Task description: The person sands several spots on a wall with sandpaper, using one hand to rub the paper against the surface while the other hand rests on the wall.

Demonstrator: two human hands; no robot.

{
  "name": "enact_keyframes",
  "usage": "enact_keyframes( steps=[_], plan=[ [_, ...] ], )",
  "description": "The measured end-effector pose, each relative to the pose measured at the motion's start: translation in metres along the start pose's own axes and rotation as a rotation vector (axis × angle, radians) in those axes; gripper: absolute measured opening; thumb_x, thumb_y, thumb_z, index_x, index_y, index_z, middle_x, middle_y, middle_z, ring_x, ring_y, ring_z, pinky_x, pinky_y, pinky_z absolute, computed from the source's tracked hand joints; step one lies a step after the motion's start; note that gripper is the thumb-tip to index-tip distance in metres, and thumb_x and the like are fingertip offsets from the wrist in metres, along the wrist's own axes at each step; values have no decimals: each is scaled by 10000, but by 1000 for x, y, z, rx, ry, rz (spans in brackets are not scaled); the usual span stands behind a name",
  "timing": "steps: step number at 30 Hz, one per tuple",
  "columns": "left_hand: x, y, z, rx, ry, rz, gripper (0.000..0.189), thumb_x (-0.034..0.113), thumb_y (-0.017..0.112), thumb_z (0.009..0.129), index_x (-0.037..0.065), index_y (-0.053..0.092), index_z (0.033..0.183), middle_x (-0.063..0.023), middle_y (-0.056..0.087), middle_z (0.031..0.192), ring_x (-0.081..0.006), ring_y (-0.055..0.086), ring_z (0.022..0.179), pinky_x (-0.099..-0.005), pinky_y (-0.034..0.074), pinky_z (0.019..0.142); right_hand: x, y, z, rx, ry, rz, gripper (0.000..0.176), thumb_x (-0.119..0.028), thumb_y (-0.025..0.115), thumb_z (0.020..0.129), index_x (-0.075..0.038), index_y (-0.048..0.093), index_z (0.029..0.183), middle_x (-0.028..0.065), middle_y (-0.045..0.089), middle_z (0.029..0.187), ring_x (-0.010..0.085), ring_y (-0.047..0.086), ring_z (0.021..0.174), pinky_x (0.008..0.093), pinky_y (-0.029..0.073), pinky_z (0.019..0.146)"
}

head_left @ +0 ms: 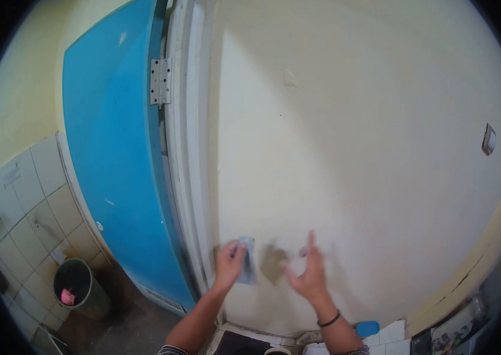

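Note:
Pinched in the fingers of my left hand (228, 265) is a small, flat blue-grey sheet (247, 263), upright in front of the cream wall (262, 177). My right hand (309, 277) is raised close to the wall, its index finger pointing up and the thumb spread toward the left. Between the two hands shows a blurred olive-brown patch (273, 264), just left of my right thumb. A dark band (328, 319) circles my right wrist.
Left of the wall stands a blue door (117, 148) with a metal hinge (160, 81) in a white frame (188, 148). A bucket (94, 296) holding something pink sits lower left. A blue lid-like object (367, 329) lies lower right. A switch (489, 139) is on the right.

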State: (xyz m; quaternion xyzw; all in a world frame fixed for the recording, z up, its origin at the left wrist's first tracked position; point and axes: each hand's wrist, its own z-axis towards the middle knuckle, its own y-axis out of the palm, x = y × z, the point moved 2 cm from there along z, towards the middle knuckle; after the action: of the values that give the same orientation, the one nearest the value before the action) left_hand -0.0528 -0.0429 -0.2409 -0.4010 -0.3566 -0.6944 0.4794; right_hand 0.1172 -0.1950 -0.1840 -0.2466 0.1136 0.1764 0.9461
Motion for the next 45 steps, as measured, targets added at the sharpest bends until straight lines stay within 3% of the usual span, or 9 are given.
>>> enact_keyframes(
  steps=[2,7,10,13,17,27,31,37,45],
  plan=[
    [31,-13,17,7,21,-64,243,174,586,1047,-48,681,1076,-40,679,784,-110,659,697,-277,520,584,19,-23,27,276,-162,-321,853,-283,786,833,96,417,1503,167,556,907,339,529,822,448,442,781],
    [98,3,46,-77,30,87,293,156,561,1060,1,586,1307,-116,705,843,-158,668,629,-301,535,588,46,-37,92,196,-282,-824,681,-283,723,880,-155,511,1514,204,533,1427,382,494,1339,589,345,1135],
    [116,15,66,-165,57,196,338,110,556,1045,31,545,1373,-144,714,877,-170,669,606,-299,525,580,81,-24,93,142,-347,-781,596,-348,674,914,-258,547,1489,156,352,1636,376,285,1532,634,168,1239],
    [133,17,84,-228,33,156,348,50,537,1020,35,552,1368,-144,723,912,-169,672,611,-295,513,573,97,-25,93,147,-456,-829,569,-384,606,944,-229,555,1489,186,301,1659,386,211,1561,633,135,1245],
    [153,4,104,-294,46,166,295,10,511,991,-8,635,1257,-143,732,956,-167,673,615,-302,510,583,103,-19,93,200,-463,-830,516,-417,552,964,-260,595,1454,149,379,1628,372,293,1532,630,148,1248],
    [200,1,123,-164,247,122,342,211,689,920,-77,731,1099,-96,706,885,-145,653,677,-268,483,639,107,-20,90,213,-458,-800,515,-383,566,939,-256,616,1435,128,422,1604,360,326,1518,620,178,1249],
    [214,15,134,-13,495,360,361,208,789,841,17,749,1145,-111,706,986,-159,657,769,-291,511,693,108,-17,91,234,-470,-803,513,-380,573,930,-254,623,1425,125,428,1599,359,330,1516,613,184,1250],
    [253,41,166,167,1012,486,338,143,740,857,108,758,1193,-113,643,906,-210,622,722,-328,512,683,106,-18,91,239,-471,-803,510,-376,565,931,-252,626,1422,122,432,1597,359,342,1510,606,192,1251],
    [257,60,186,241,963,581,317,225,676,962,242,745,1271,-188,609,1053,-245,643,697,-374,557,712,106,-17,91,246,-473,-817,505,-375,538,937,-251,631,1417,122,432,1596,362,352,1503,606,202,1248]
  ],
)
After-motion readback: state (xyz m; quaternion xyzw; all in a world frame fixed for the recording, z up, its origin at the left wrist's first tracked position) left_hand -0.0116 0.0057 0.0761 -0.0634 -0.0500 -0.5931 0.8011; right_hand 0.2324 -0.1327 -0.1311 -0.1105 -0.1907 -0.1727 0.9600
